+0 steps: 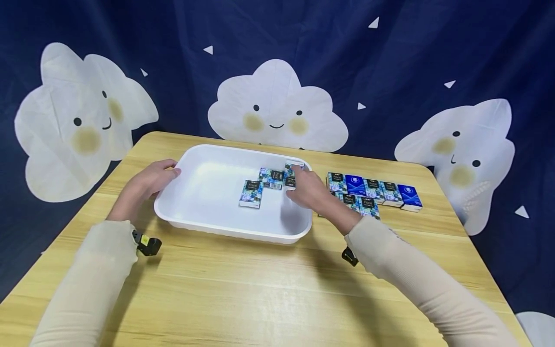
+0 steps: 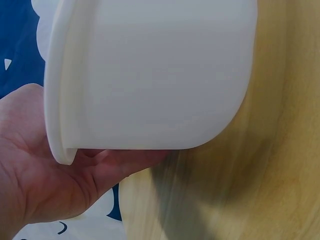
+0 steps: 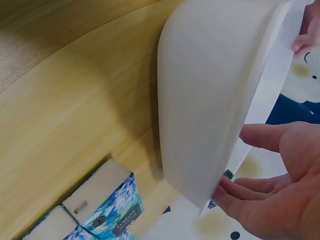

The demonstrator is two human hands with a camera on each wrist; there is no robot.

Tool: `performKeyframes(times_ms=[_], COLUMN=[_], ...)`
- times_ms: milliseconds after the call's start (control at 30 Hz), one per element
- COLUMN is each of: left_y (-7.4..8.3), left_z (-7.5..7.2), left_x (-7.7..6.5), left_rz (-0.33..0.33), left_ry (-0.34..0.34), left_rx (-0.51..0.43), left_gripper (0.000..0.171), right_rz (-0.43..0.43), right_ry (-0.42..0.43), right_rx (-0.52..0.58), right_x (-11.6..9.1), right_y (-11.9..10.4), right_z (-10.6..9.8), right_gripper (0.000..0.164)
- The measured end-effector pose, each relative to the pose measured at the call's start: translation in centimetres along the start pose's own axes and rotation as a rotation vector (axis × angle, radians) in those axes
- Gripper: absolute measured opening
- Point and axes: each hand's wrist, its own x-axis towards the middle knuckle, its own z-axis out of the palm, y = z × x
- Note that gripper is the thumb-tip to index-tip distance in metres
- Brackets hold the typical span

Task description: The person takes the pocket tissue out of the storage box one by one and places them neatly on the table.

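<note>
A white plastic tray (image 1: 208, 207) stands on the table. My left hand (image 1: 158, 177) grips its left rim, thumb over the edge; the left wrist view shows the fingers against the outer wall. Over the right end, my right hand (image 1: 309, 189) reaches inside and holds a floral tissue pack (image 1: 289, 181) between thumb and fingers. From the right wrist, the tray wall (image 3: 205, 95) hides most of that pack. Left of it in the tray lie a second floral tissue pack (image 1: 270, 178) and a third tissue pack (image 1: 250, 194), nearer the front.
Right of the tray, more tissue packs stand in two rows on the wooden table (image 1: 260, 284): floral packs (image 1: 373, 189) and dark blue packs (image 1: 409, 196). The right forearm passes in front of them. Behind the table hangs a navy curtain (image 1: 173, 96) with clouds.
</note>
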Motion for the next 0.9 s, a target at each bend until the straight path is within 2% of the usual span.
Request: performKeyframes(times_ms=[733, 900], left_y=[-0.08, -0.07], left_z=[-0.04, -0.05], left_x=[-0.24, -0.28], left_rz=[0.010, 0.006], left_ry=[0.002, -0.002], left_rx=[-0.001, 0.000], left_gripper=[0.057, 0.055], right_rz=[-0.007, -0.013], right_ry=[-0.012, 0.013], right_rx=[-0.003, -0.002], right_x=[0.67, 0.88], right_y=[-0.43, -0.49], right_z=[0.82, 0.90], right_gripper=[0.069, 0.068])
